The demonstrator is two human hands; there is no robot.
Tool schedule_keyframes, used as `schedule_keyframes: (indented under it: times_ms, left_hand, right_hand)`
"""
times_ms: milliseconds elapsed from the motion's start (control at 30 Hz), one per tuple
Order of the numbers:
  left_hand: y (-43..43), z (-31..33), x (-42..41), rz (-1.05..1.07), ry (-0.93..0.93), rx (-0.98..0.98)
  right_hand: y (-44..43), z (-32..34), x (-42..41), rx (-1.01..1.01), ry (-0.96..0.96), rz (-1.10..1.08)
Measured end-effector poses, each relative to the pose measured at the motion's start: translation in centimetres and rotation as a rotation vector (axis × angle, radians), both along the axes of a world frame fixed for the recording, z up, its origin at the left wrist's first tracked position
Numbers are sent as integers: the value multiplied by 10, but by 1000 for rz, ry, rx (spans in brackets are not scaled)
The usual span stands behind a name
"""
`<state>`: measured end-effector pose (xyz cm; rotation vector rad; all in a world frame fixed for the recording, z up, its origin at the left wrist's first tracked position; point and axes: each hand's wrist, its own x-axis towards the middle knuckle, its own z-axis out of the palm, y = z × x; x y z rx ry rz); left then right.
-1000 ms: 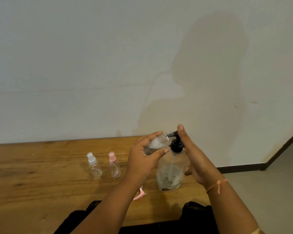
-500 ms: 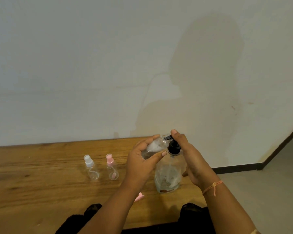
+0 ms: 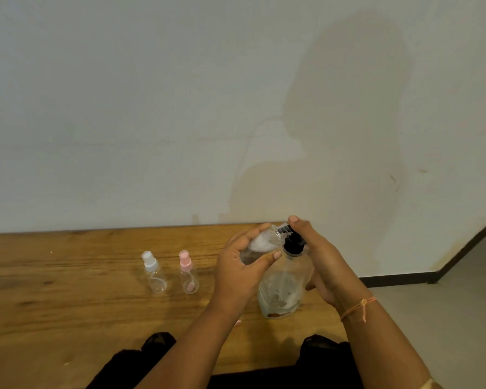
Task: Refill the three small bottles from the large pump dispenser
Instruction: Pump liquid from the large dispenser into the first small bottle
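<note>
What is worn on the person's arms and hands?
No sleeves show; both forearms are bare. The right hand has a thin orange thread bracelet at its wrist, knotted, with a loose end. A pale band shows higher on that arm, at the frame edge. The left hand wears nothing visible.

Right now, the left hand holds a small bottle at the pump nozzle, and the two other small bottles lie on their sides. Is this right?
Not quite: the head view shows the white-capped bottle and the pink-capped bottle standing upright. The left hand does hold a small bottle at the pump nozzle.
</note>
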<state>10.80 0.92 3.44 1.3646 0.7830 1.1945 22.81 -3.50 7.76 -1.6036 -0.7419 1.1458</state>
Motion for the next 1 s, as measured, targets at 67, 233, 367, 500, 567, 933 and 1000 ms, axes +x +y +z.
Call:
schedule_keyframes:
  times_ms: [67, 233, 367, 500, 567, 933, 1000]
  left_hand:
    - [-1, 1, -1, 1, 10, 6]
    - [-2, 5, 0, -4, -16, 6]
    - [0, 5, 0, -2, -18, 16]
    - [1, 2, 0, -3, -28, 7]
    - [2, -1, 0, -10, -26, -1]
    - [0, 1, 0, -5, -10, 17]
    - [0, 2, 1, -6, -9, 28]
  right_hand:
    - [1, 0, 0, 16, -2, 1]
    - [-4, 5, -3, 22, 0, 8]
    - [-6, 10, -5, -11, 3, 31]
    - [-4, 6, -4, 3, -4, 19]
    - [-2, 3, -2, -2, -22, 13]
    - [-5, 5, -4, 41, -32, 2]
    - [-5, 5, -5, 23, -30, 14]
